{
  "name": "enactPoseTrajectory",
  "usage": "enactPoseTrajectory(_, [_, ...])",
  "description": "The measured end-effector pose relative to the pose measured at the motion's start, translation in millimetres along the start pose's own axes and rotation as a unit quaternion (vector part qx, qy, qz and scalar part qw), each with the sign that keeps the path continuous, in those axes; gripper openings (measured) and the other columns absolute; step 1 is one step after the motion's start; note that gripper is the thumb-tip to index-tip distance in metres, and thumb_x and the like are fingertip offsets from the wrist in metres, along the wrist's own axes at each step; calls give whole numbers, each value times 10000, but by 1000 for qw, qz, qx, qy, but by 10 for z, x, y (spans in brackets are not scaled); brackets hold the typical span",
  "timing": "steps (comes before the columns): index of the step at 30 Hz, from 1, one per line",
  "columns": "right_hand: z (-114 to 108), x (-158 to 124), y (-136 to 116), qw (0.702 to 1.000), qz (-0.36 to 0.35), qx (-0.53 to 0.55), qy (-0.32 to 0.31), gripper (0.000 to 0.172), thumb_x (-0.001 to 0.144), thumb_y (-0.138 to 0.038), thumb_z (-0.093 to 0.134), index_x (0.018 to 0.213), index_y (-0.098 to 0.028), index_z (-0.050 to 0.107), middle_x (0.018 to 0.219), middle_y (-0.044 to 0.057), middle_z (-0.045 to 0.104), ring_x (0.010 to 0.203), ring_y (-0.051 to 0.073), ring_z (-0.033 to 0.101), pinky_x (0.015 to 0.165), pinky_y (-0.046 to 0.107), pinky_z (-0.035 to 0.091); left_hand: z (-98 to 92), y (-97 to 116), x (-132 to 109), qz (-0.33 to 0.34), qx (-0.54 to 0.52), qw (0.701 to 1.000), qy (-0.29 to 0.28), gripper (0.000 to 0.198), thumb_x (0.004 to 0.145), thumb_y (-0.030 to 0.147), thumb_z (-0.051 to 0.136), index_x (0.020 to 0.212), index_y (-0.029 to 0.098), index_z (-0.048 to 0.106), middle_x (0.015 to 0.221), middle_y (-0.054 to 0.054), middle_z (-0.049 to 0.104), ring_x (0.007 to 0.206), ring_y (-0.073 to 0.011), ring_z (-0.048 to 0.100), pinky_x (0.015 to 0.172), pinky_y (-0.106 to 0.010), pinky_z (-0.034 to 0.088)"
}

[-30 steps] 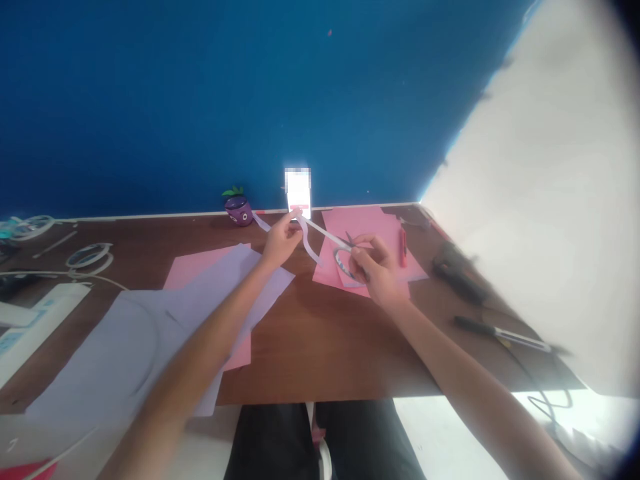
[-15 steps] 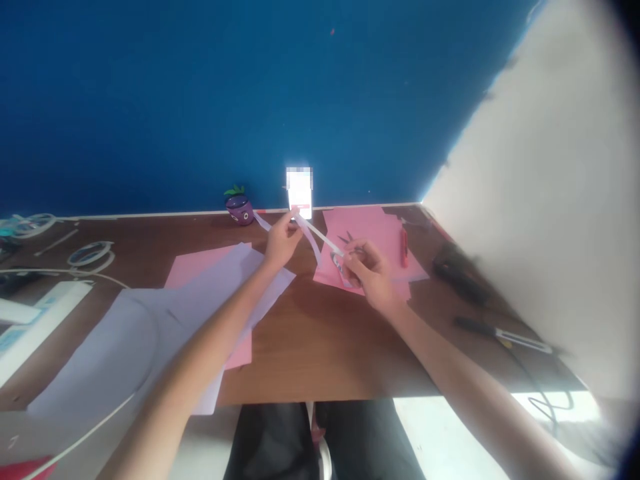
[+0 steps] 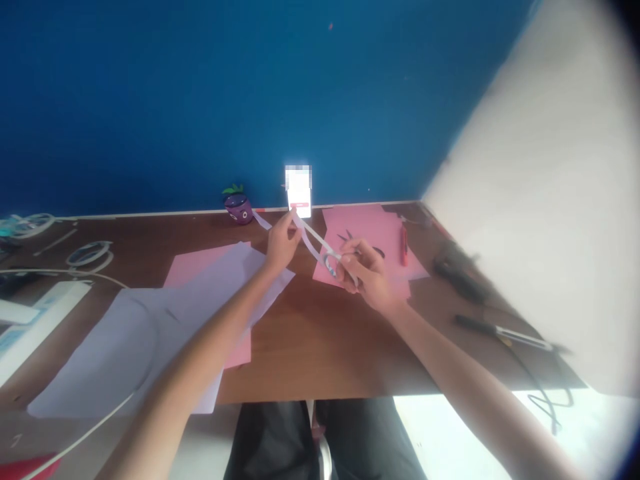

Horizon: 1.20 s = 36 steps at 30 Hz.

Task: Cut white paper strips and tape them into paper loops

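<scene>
My left hand (image 3: 283,241) is closed in a pinch above the table, in front of the phone. Between its fingertips is a light purple paper strip (image 3: 311,247), part of which hangs down to the right. From that pinch a narrow white strip (image 3: 319,235) runs straight to my right hand (image 3: 364,270), whose thumb and fingers are closed on its other end. A small ring with white and blue marks (image 3: 330,265) shows beside the right fingers; whether they hold it is unclear. Behind the right hand lie scissors (image 3: 346,236), partly hidden, on pink paper (image 3: 360,223).
Large purple sheets (image 3: 135,340) overlap pink paper (image 3: 187,267) on the left. A lit phone (image 3: 299,193) and a purple pot (image 3: 239,209) stand by the wall. A red cutter-like tool (image 3: 404,245) and a black-handled tool (image 3: 480,327) lie right. Cables and a power strip (image 3: 45,320) lie left.
The marked ring beside my right fingers has shifted slightly left and now shows rounder. The hanging purple strip now reaches toward it. My left hand has hardly moved.
</scene>
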State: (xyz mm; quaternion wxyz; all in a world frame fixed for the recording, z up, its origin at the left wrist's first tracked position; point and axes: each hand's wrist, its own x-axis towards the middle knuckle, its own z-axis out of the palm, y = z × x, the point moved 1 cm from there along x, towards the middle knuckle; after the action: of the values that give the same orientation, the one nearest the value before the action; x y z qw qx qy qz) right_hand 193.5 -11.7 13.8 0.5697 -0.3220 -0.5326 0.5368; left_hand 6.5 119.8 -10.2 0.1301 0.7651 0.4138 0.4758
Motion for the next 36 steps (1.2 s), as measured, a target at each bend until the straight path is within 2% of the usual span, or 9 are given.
enactPoseTrajectory(5, [38,-8,38,998,3,-36,-42,194,880,-381,600,905,-235,475,612,-57,611,384,69,457,387,198,345,20,-59,11,-57,-66,996,-5,575,835,206,590,1396,229,469,944,-61,691,860,-196,651,850,-359,529])
enactPoseTrajectory(10, [43,-2,47,998,9,-47,-46,225,872,-391,608,869,-226,454,617,-56,619,376,66,464,375,196,354,47,-118,28,-74,-115,991,-1,577,833,228,598,1396,224,471,926,-57,691,874,-194,652,862,-363,529])
enactPoseTrajectory(19, [19,-1,55,997,-2,-66,-41,194,887,-366,589,880,-225,455,618,-59,619,378,65,487,370,183,356,66,-164,72,-96,-164,982,6,577,836,257,613,1395,230,470,1108,-77,674,913,-193,653,844,-356,550])
enactPoseTrajectory(23, [16,3,78,996,0,-83,-41,196,883,-371,591,887,-225,459,618,-60,616,375,63,484,368,184,371,37,-136,98,-90,-175,980,8,589,847,292,615,1409,254,445,1333,-86,570,973,-202,645,860,-365,558])
enactPoseTrajectory(26, [15,5,69,996,0,-88,-34,198,879,-369,595,885,-225,459,610,-64,610,380,64,482,369,185,375,0,-96,111,-87,-187,979,-6,617,855,292,612,1435,268,403,1427,-84,485,1037,-209,632,903,-377,551])
enactPoseTrajectory(30, [16,0,35,996,6,-92,-12,198,872,-357,602,868,-228,452,589,-70,591,390,67,477,367,181,357,-47,-54,129,-89,-200,975,-31,657,853,271,616,1457,282,359,1466,-77,439,1074,-213,623,916,-378,553])
enactPoseTrajectory(36, [18,-7,25,995,-4,-104,4,168,879,-314,585,858,-224,445,571,-77,573,378,62,452,370,184,360,-70,-17,143,-99,-219,970,-35,659,821,224,639,1434,270,402,1442,-71,472,1068,-209,623,919,-378,554])
